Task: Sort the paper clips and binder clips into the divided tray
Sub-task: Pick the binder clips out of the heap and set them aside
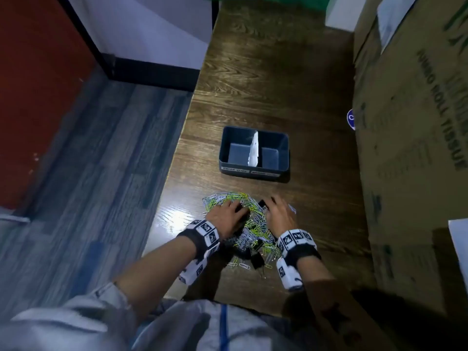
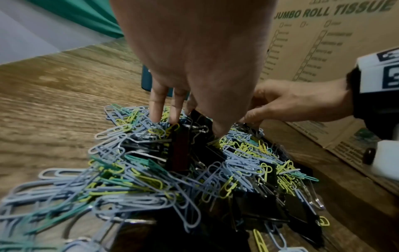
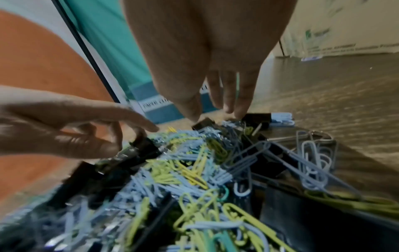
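A tangled pile of blue, yellow and green paper clips [image 1: 249, 230] [image 2: 151, 179] [image 3: 194, 170], mixed with black binder clips [image 2: 180, 150], lies on the wooden table in front of me. My left hand [image 1: 238, 209] [image 2: 190, 122] [image 3: 129, 136] reaches into the pile's far left part; thumb and curled fingers pinch a black binder clip [image 3: 140, 145]. My right hand [image 1: 269, 202] [image 3: 211, 116] [image 2: 250, 119] hovers at the far right part with nearly straight fingers, its thumb tip touching another black binder clip [image 3: 204, 123]. The dark blue divided tray [image 1: 223, 148] stands beyond the pile, both compartments bare, with a white divider [image 1: 254, 148].
A tall stack of cardboard boxes [image 1: 410, 122] [image 2: 313, 42] walls off the table's right side, close to my right wrist. The table's left edge [image 1: 177, 148] drops to a grey floor. Bare wood [image 1: 266, 72] stretches beyond the tray.
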Motion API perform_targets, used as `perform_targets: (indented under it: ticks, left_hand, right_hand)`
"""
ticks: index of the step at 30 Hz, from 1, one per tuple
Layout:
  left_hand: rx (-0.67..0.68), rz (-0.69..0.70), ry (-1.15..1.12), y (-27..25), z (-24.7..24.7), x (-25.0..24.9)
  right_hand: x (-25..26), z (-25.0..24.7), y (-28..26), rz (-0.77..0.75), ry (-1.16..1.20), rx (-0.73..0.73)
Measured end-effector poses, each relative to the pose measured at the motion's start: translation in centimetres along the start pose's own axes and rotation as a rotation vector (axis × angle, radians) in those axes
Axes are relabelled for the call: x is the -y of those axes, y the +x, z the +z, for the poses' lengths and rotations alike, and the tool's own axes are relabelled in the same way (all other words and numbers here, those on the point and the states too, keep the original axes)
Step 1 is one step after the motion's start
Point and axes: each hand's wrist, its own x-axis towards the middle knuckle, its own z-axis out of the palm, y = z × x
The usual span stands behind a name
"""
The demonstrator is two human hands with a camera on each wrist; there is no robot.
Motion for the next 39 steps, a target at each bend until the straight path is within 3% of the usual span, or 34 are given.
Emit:
perform_targets:
  ticks: [6, 10, 13, 18, 23, 30, 34, 39]
  left_hand:
    - [0.112, -0.089, 0.063, 2.1, 0.5, -1.7]
    - [0.028, -0.043, -0.046, 2.2, 1.3, -1.7]
    - [-0.149, -0.054, -0.235, 1.4, 1.5, -1.2]
    - [-0.317, -0.207, -0.570, 0.0, 0.7, 1.3]
    - [-0.354, -0.340, -0.881, -1.5, -0.8, 4.1]
    - [-0.439, -0.596, -1.139, -3.1, -0.1, 9.7]
    - [-0.473, -0.753, -1.153, -3.5, 1.2, 12.1]
    - [-0.373, -0.831, -0.982, -4.6, 1.7, 13.5]
  right_hand:
    - [1.6, 0.8, 0.7, -0.066, -0.133, 0.043]
    - [2.1, 1.2, 1.1, -0.018, -0.046, -0.001]
    - [2.1, 1.1, 1.4, 0.016, 0.039, -0.014]
    - [1.6, 0.3, 1.6, 0.092, 0.167, -0.019]
    - [1.0, -0.3, 1.0, 0.156, 0.438, -0.049]
    - [-2.2, -2.5, 0.2, 0.326, 0.841, -0.097]
    - [-4.7, -3.5, -0.5, 0.488, 0.830, -0.226]
    - [-8.7, -3.3, -1.7, 0.684, 0.621, -0.331]
